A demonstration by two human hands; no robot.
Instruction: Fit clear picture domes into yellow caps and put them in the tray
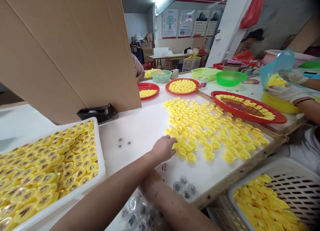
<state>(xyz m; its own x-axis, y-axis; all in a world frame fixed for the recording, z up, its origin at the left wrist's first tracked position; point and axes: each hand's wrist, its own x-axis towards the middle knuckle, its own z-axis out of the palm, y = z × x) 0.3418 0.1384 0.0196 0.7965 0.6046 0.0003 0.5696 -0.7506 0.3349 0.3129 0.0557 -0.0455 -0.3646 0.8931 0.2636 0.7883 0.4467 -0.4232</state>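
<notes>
My left hand [163, 149] reaches to the near left edge of many yellow cup-shaped pieces [190, 157] spread on the white table [142, 124]. Its bent fingers close around one yellow piece [176, 146]. The right forearm crosses beneath the left one; of my right hand [147, 181] only the part by the wrist shows, its fingers hidden. Near it lie clear round pieces with dark prints [183, 180] and a clear bag of similar ones [140, 212]. A few small dark-printed bits [129, 142] rest left of my left hand.
A white tray [101, 157] of printed yellow pieces stands left, beside a cardboard sheet [100, 51] and black tape dispenser [97, 114]. Red trays [281, 117] stand behind. A crate [290, 167] with yellow pieces is lower right. At right, another person's gloved hands [285, 93] hold yellow pieces.
</notes>
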